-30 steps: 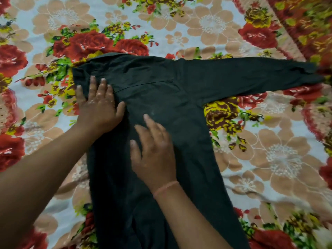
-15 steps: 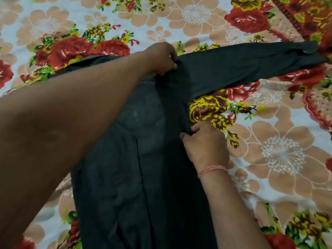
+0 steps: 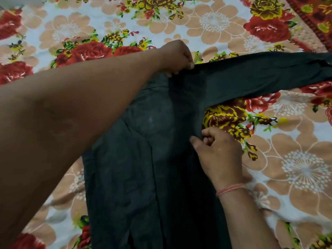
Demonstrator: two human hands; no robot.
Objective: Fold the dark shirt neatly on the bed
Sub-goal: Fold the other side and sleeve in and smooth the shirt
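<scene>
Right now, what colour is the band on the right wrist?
Pinkish-orange, a thin thread-like band around the right wrist, seen in the head view.

Matt dark cloth shirt (image 3: 161, 159), faintly creased, on smooth floral-printed cloth bedsheet (image 3: 296, 159).

Floral bedsheet (image 3: 224, 27) fills entire view: white ground, peach blossoms, red roses, yellow-and-maroon roses, green leaves. Dark red patterned border band (image 3: 310, 20) at 1 o'clock. Lighting dim, even. Walls, floor, windows out of view.
</scene>
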